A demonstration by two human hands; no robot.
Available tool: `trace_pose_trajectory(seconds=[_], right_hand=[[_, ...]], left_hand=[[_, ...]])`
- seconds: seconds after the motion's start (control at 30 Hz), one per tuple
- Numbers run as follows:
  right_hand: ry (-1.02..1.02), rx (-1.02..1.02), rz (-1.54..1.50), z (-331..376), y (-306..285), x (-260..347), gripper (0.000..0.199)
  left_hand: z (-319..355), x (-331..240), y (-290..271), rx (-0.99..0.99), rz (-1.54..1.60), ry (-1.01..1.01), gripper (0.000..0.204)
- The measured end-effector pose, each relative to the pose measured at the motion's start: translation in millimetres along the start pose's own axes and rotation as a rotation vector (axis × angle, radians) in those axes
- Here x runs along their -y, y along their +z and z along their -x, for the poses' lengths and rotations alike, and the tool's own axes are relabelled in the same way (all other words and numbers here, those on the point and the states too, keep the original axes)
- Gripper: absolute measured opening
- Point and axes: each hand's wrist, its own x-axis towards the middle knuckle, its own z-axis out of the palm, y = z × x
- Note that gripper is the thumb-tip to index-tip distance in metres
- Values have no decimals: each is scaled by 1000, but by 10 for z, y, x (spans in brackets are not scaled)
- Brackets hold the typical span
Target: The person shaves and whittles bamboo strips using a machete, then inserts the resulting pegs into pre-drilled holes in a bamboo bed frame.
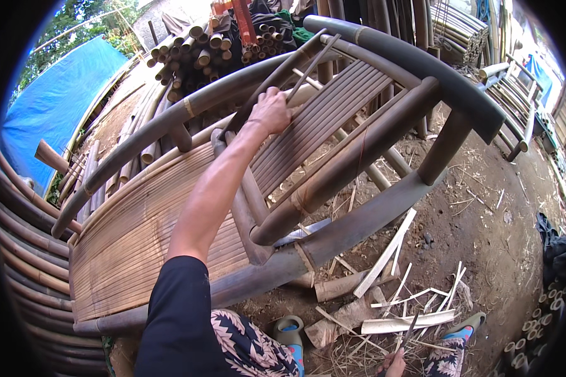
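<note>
The left hand (271,113) grips a thin brown bamboo strip (312,69), the right hand (394,364) a narrow-bladed knife (411,327). Pale offcuts (409,323) litter brown earth (484,220) beside a brown bamboo chair (144,232).

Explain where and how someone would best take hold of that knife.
Probably by the handle end of the knife, coming from the person's own side: its narrow dark blade points away from the body, toward a pale split bamboo strip. The right hand grips that end, hiding the handle.
</note>
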Motion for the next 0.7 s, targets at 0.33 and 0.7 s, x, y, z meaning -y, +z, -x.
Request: trace_pose_trajectory(seconds=[0.33,0.7], right_hand=[[-220,105,-107,518,334,1730,51],[-1642,-526,727,1101,1796,5984,54]], left_hand=[[-918,-626,-216,163,172,264,58],[-1039,-532,-219,169,-38,135,63]])
